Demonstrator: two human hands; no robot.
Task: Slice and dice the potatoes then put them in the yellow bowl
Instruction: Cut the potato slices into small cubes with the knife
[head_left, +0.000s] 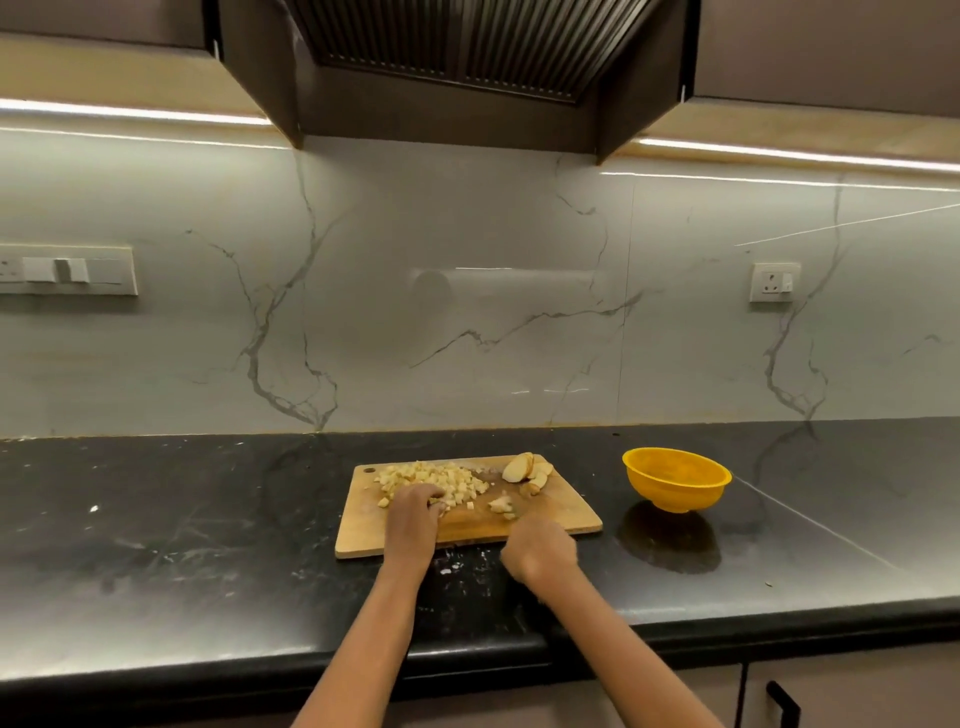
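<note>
My left hand (413, 501) rests curled at the near edge of the diced potatoes (434, 480). My right hand (540, 553) closes in a fist; what it grips is hidden. The uncut slices (524, 467) lie beyond it, the yellow bowl (675, 478) farther right.

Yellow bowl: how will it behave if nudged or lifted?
The yellow bowl looks like thin plastic and seems empty, so probably light. Its small foot under a wide rim suggests it may tip or skid on the glossy black counter if pushed near the rim.
</note>
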